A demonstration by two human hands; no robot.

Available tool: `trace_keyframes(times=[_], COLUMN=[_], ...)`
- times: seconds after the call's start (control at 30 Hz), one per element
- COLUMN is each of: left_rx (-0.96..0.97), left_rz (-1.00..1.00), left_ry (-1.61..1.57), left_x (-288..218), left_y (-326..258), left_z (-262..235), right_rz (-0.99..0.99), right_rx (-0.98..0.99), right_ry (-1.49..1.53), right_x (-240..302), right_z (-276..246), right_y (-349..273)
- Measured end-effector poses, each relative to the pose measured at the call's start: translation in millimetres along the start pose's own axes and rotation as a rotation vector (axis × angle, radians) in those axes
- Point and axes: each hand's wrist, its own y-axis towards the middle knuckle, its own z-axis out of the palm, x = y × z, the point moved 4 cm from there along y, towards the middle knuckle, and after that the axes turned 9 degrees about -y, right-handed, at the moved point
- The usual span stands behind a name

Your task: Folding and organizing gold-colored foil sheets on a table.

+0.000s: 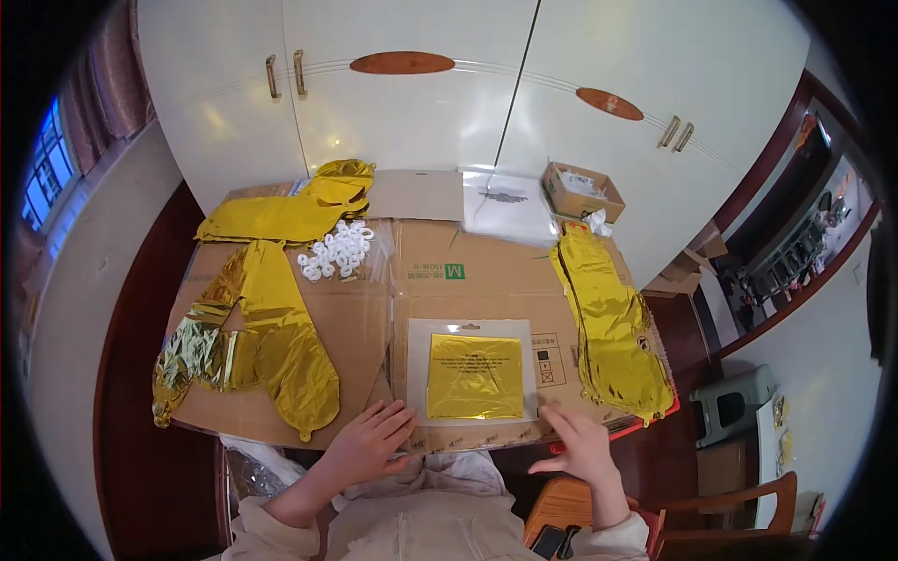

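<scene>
A folded gold foil piece (474, 376) with dark print lies flat on a pale card (421, 341) with a hanging slot, in front of me. My left hand (370, 439) rests at the card's lower left corner, fingers stretched out and holding nothing. Near its lower right corner is my right hand (578, 445), thumb and fingers apart, also without anything in it. Left of the card, a flat gold foil balloon (271, 327) shaped like the letter A is spread out. Several long gold foil balloons (608, 327) are stacked on the right.
Cardboard (486, 248) covers the table. At the back are more gold foil balloons (271, 215), a pile of white rings (335, 251), a grey-brown card stack (416, 194), clear plastic bags (505, 210) and a small cardboard box (585, 194). White cabinets (402, 112) stand behind.
</scene>
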Motion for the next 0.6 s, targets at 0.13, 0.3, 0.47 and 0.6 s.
trace_keyframes(times=[0.13,0.3,0.47,0.6], left_rx=[0.000,-0.066,-0.206,-0.318], left_rz=[0.004,0.021,0.073,0.103], left_ry=[0.053,0.071,0.120,0.133], left_x=[-3.3,-11.8,-23.9,-25.6], left_y=[-0.4,-2.9,-10.7,-14.3], left_z=[3.3,9.8,17.2,25.1], right_rz=[-0.109,-0.081,-0.081,-0.060], right_rx=[0.059,-0.015,-0.125,-0.256], right_ry=[-0.161,-0.126,-0.078,-0.001], right_x=[4.2,2.9,11.8,12.7], right_z=[27.5,44.6,44.0,56.1], right_y=[4.3,-19.0,-30.1,-37.4])
